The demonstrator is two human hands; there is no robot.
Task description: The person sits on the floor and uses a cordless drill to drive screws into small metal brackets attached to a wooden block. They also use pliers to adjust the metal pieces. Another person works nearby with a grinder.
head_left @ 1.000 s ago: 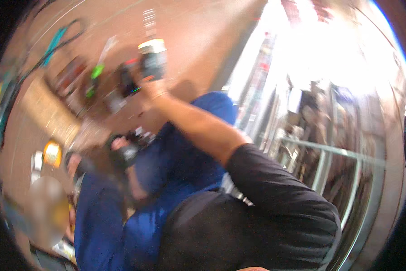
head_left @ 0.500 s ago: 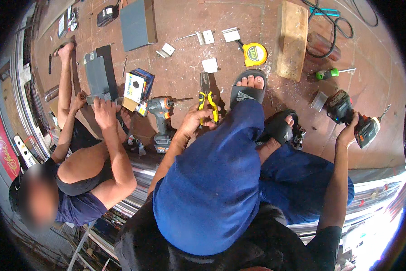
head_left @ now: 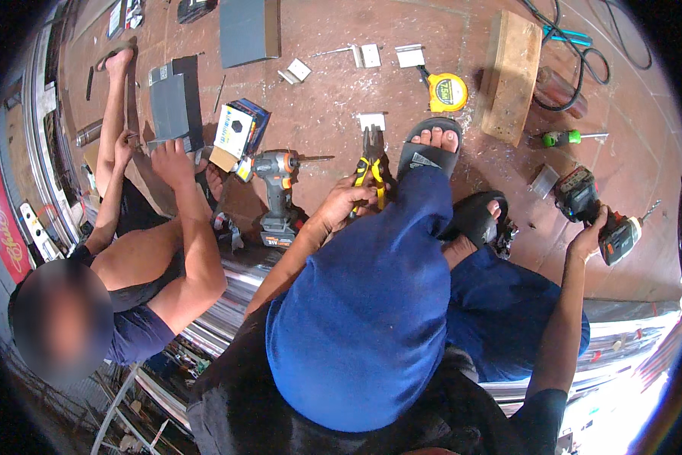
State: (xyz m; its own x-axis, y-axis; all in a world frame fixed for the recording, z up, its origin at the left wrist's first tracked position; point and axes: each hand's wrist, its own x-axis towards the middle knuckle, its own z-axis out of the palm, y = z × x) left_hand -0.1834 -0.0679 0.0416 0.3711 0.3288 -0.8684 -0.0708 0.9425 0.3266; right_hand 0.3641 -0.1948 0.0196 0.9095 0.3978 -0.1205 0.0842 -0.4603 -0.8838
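My left hand is closed round the yellow-and-black handles of a pair of pliers. The pliers' jaws meet the near edge of a small silver metal bracket; whether they clamp it I cannot tell. Off to the right, my right hand grips a cordless drill, held low over the floor with its bit pointing up and right. Beside that drill lies a small clear plastic piece. My sandalled foot rests just right of the pliers.
A second cordless drill and an open box lie left of the pliers. Ahead are more metal brackets, a yellow tape measure, a wooden block and a green-handled screwdriver. At left, a co-worker handles a grey panel.
The whole view has shifted slightly. The pliers' jaws, just short of the bracket before, now meet its near edge, and the bracket looks flatter. My right hand keeps the drill.
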